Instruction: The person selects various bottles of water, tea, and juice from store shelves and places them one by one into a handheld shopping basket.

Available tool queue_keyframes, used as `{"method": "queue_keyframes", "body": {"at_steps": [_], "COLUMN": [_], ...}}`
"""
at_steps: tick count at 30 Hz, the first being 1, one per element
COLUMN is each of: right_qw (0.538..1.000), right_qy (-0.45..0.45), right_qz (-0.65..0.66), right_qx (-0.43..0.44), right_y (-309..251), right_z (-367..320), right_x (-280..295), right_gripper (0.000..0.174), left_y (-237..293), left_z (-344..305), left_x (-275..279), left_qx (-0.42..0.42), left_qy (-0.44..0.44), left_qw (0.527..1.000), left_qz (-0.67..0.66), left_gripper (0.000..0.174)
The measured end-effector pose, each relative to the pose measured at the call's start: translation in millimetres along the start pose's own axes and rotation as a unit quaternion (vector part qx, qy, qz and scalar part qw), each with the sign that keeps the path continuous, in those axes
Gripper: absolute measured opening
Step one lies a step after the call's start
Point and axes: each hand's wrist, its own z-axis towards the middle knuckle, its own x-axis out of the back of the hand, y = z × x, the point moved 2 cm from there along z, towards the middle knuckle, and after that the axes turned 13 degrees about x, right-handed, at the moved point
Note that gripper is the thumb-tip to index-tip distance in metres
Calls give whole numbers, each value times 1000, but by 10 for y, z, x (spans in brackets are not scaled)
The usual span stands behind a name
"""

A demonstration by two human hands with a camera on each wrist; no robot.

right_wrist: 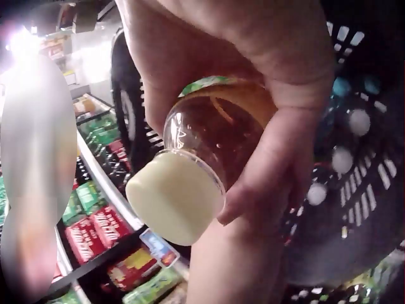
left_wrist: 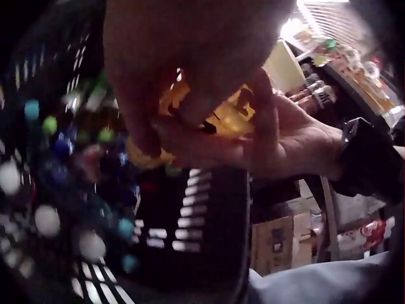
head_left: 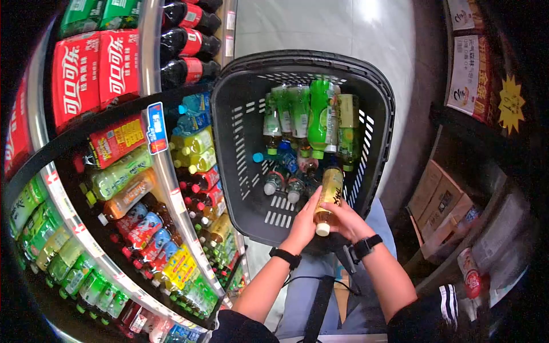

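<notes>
A tea bottle with a yellow label and dark lettering is held between both hands over the basket's near side, its cream cap toward the person. My left hand grips it from the left, and my right hand curls round it from the right. In the left wrist view the fingers of both hands partly cover the amber bottle. Below, inside the black basket, green-capped drinks bottles lie in a row at the far side. Several smaller bottles with white or blue caps lie nearer.
Left of the basket stand shelves of bottled drinks, with red cola packs toward the back. Cardboard boxes sit on the right, below a yellow star-shaped sign. Pale floor stretches beyond the basket.
</notes>
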Motion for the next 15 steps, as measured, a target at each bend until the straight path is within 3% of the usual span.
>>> {"method": "queue_keyframes", "body": {"at_steps": [2,3,5,6,8,9,10,12,13,15], "right_qw": [998,994,975,978,966,942,893,871,860,839], "right_qy": [36,66,122,153,214,221,231,246,241,242], "right_qz": [-41,-77,-145,-137,-112,-169,-333,-399,-413,-447], "right_qx": [20,39,114,29,92,189,196,147,178,195], "right_y": [57,92,157,198,579,903,891,957,924,874], "right_z": [107,149,269,261,427,590,596,556,501,416], "right_x": [69,74,35,31,114,270,261,273,238,182], "right_gripper": [57,56,59,63,70,71,75,83,84,82], "left_y": [-121,-256,-510,-642,-855,-1073,-1119,-1234,-1010,-955], "left_z": [29,48,152,164,108,106,148,216,216,259], "left_x": [-116,-188,-269,-296,-293,-322,-345,-396,-317,-347], "left_qx": [108,86,136,162,164,121,142,183,196,196], "left_qy": [-17,7,-38,-61,-51,-40,-43,-53,-58,-98], "left_qw": [994,996,987,979,980,982,985,982,979,974], "left_qz": [9,22,81,109,97,135,86,-10,21,-58], "left_gripper": [72,56,45,40,27,27,28,30,34,39]}}
